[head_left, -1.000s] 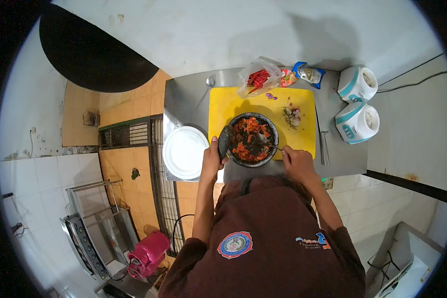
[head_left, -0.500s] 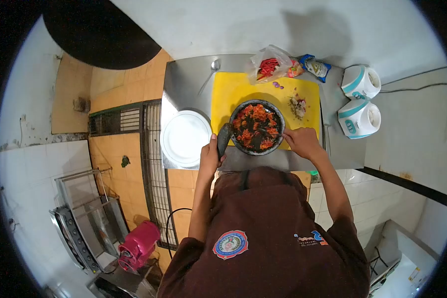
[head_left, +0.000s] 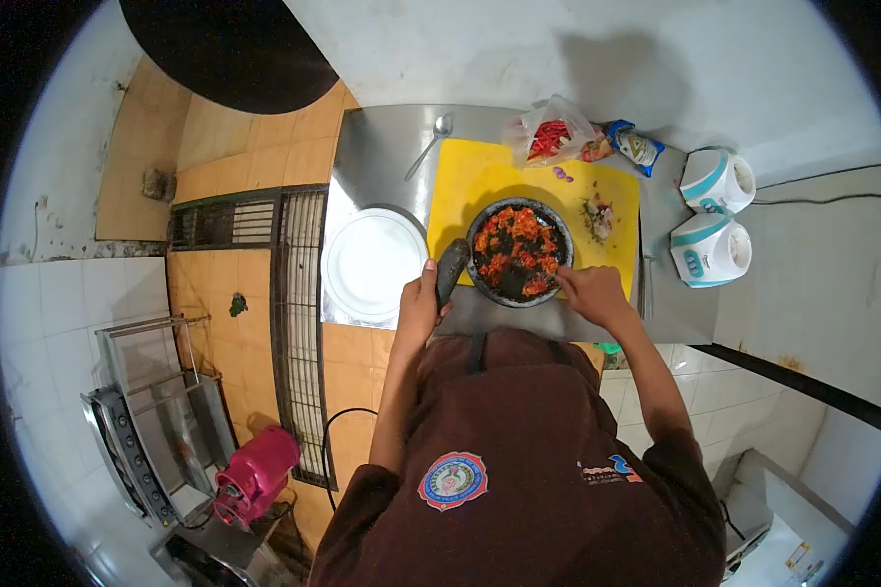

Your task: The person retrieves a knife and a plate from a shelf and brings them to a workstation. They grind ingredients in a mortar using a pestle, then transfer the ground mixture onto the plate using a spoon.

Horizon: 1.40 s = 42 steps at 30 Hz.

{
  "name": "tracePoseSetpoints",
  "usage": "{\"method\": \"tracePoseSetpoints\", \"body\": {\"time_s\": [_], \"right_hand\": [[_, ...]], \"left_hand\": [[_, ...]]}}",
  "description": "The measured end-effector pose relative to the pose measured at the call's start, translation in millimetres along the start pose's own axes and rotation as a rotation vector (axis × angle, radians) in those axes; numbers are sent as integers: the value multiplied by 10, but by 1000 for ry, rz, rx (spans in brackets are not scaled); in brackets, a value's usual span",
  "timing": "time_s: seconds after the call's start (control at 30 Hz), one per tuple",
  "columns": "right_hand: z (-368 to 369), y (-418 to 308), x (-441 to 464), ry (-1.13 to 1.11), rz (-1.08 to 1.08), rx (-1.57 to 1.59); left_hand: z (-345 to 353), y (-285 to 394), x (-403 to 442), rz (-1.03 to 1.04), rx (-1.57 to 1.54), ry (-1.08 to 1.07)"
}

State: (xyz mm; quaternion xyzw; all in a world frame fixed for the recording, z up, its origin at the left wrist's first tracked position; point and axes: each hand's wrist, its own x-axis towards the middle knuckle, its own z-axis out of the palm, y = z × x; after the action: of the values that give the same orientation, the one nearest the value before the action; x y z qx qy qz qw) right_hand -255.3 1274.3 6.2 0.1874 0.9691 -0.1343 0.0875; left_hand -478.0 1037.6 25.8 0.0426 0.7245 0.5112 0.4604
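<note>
A dark stone mortar (head_left: 472, 230) sits on the yellow cutting board (head_left: 480, 161), with coarse red chili paste (head_left: 514, 227) spread inside it. My left hand (head_left: 421, 308) is closed around a dark stone pestle (head_left: 451, 268), which is held upright-slanted beside the mortar's left rim. My right hand (head_left: 595, 296) is at the lower right rim, its fingers pinched on a thin metal spoon (head_left: 556, 278). The spoon's bowl is hard to make out against the paste.
A white plate stack (head_left: 338, 264) stands left, with a loose spoon (head_left: 429, 152) behind. Peelings (head_left: 598, 218) and small shallots (head_left: 561, 174) lie on the board. At the back are a bag of red chilies (head_left: 550, 139) and a blue packet (head_left: 638, 150); white-and-teal appliances (head_left: 705, 259) stand right.
The spoon has moved from the mortar's middle toward its right rim, and the paste lies differently. My left hand keeps the pestle beside the mortar. The whole view has shifted slightly.
</note>
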Motion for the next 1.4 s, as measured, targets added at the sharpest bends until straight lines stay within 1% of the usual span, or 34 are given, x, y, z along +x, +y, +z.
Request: {"method": "tracePoseSetpoints", "body": {"time_s": [0.1, 0.13, 0.2, 0.3, 0.4, 0.5, 0.6, 0.63, 0.7, 0.73, 0.77, 0.8, 0.9, 1.0, 1.1, 1.2, 1.3, 1.4], "right_hand": [[85, -61, 0, 122, -83, 108], [127, -100, 14, 99, -78, 90], [177, -145, 31, 52, -60, 47], [97, -88, 105, 153, 60, 50], [55, -347, 9, 113, -80, 29], [116, -216, 84, 167, 79, 57], [120, -312, 46, 334, -16, 173], [167, -355, 43, 317, -47, 135], [245, -389, 42, 279, -118, 49], [235, -348, 58, 270, -35, 60], [209, -274, 117, 262, 40, 71], [185, -250, 169, 252, 111, 86], [229, -405, 140, 305, -90, 118], [310, -453, 167, 318, -65, -1], [238, -309, 270, 373, 146, 140], [108, -409, 235, 484, -8, 200], [313, -517, 257, 398, -11, 83], [284, -427, 319, 517, 96, 191]], "left_hand": [[10, 25, -36, -11, -48, 21], [15, 50, -20, -14, -66, 24], [-6, 56, 5, 4, -13, 18], [-9, 39, 7, 26, -13, 13], [-18, 37, -7, 6, -1, 43], [11, 24, 29, 29, 0, 57], [-19, 16, 56, 19, -9, 65], [-21, 42, 111, 16, -8, 58], [-5, 86, 273, 214, 182, 92], [-12, 116, 332, 310, 271, 115], [-39, 155, 396, 334, 375, 149], [-43, 199, 447, 328, 349, 149], [-72, 246, 584, 286, 254, 118], [-38, 279, 721, 256, 165, 114], [-86, 258, 830, 297, 214, 79], [-48, 311, 930, 292, 203, 68], [4, 366, 844, 295, 188, 124], [-33, 289, 842, 275, 133, 63]]}}
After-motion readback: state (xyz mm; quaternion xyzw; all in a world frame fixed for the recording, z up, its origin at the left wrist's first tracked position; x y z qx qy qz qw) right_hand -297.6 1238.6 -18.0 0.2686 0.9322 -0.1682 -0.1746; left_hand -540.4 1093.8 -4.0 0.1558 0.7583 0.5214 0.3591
